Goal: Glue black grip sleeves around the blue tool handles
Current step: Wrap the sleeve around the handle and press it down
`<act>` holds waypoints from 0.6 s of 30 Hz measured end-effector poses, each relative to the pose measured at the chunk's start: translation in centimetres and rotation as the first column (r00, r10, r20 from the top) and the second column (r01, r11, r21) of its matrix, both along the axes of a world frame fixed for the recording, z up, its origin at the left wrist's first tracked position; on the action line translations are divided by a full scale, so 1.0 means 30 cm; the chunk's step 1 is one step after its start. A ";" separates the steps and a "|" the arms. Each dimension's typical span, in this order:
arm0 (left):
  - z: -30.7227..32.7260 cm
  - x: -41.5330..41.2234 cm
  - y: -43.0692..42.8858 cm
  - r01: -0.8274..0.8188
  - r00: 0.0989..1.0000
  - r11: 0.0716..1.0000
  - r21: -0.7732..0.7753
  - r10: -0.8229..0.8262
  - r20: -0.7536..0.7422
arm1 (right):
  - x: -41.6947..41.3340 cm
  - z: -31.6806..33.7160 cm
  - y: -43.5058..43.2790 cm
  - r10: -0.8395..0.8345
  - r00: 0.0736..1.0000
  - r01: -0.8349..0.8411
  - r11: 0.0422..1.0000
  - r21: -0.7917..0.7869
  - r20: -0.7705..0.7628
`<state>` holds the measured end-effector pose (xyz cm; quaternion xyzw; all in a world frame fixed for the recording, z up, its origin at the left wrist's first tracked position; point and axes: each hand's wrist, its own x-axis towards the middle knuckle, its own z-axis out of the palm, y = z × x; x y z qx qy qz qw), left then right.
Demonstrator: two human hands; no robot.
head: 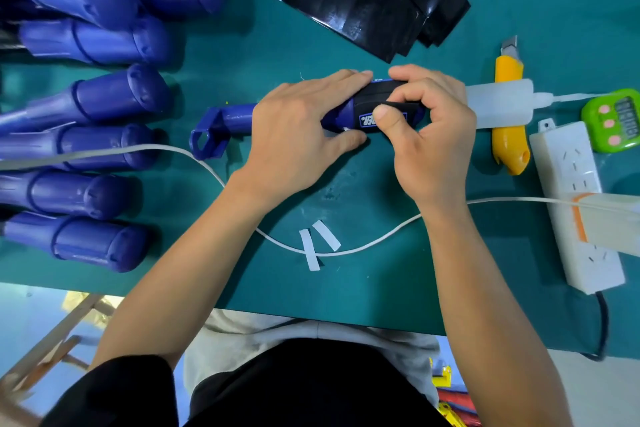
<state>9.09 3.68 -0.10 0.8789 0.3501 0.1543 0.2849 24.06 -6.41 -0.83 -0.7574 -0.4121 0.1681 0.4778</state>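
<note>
A blue tool handle (228,123) lies sideways in the middle of the green table, its bracket end pointing left. My left hand (298,128) grips the handle's middle, fingers over the top and thumb underneath. A black grip sleeve (375,94) is wrapped partly round the thick right end, above a small label. My right hand (429,135) curls round that end, with its thumb pressing the sleeve's loose edge down. Spare black sleeves (367,0) lie stacked at the back.
Several bare blue handles (86,107) lie in rows at the left. To the right are a clear glue bottle (502,104), a yellow utility knife (509,121), a green timer (616,121) and a white power strip (575,204). A white cable (332,251) and two paper strips (317,243) lie near the front edge.
</note>
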 end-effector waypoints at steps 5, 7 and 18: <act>-0.011 0.004 -0.005 -0.008 1.000 0.999 0.031 0.008 0.003 | -0.006 -0.001 0.002 -0.040 0.999 0.040 0.999 0.023 -0.015; -0.014 0.001 -0.005 0.002 1.000 0.999 0.044 -0.001 -0.019 | -0.009 -0.001 0.001 -0.045 0.999 0.046 0.998 0.030 -0.020; 0.044 -0.036 0.011 0.081 0.996 0.986 -0.144 -0.084 -0.014 | -0.005 0.000 0.000 -0.051 0.998 0.053 0.998 0.033 -0.038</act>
